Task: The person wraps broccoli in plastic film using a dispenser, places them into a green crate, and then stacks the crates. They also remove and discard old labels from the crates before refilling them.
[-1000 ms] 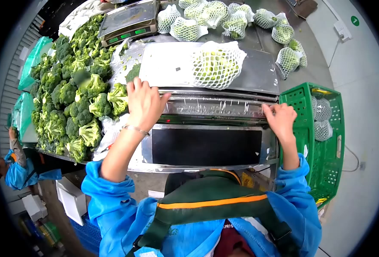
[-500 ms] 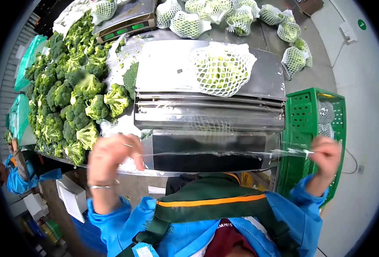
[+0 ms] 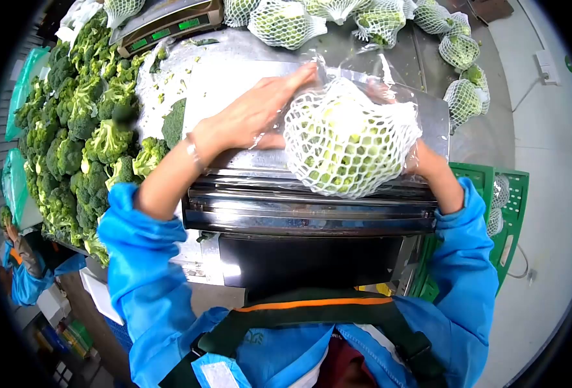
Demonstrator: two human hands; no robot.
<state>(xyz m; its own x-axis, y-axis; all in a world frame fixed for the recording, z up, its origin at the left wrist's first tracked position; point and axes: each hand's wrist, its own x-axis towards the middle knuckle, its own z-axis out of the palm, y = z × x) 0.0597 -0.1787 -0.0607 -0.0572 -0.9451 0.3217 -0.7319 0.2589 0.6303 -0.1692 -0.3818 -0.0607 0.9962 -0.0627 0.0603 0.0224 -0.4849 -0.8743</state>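
A bundle of broccoli in a white foam net is held up between my hands over the wrapping machine's metal top, with clear plastic film around it. My left hand cups its left side, thumb at the net and long fingers stretched over the film towards the far side. Round the right side curls my right hand, mostly hidden behind the bundle; its fingertips show through the film at the back. Just below lie the machine's rollers, and nearer me is its black plate.
Loose broccoli is heaped on the left. A scale stands at the back left, with several netted bundles along the back and right. A green crate is on the right. Another person's sleeve shows far left.
Both hands have moved forward from the near edge, where they stretched a strip of film, to the netted broccoli. The bundle now looks raised and nearer, with film about it.
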